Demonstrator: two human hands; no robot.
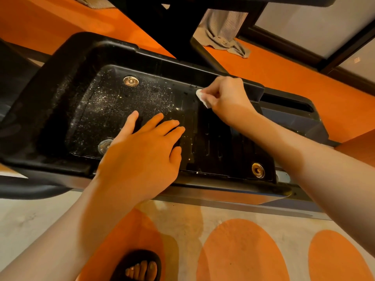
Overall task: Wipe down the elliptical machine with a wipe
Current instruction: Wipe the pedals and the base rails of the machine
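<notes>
While the small white wipe (pixel 202 97) is pinched by the right hand (pixel 227 99) at the far edge of the dusty black plastic elliptical pedal (pixel 113 102), the left hand (pixel 142 147) is laid flat and released mid-pedal; loosened grit could be smeared onto the wiped right part.

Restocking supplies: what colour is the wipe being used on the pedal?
White; the wipe shows in the head view, held by the right hand.

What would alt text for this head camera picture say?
A right hand presses a small white wipe onto a black elliptical pedal, while the left hand lies flat on its dusty half. Below, orange-patterned floor.
</notes>
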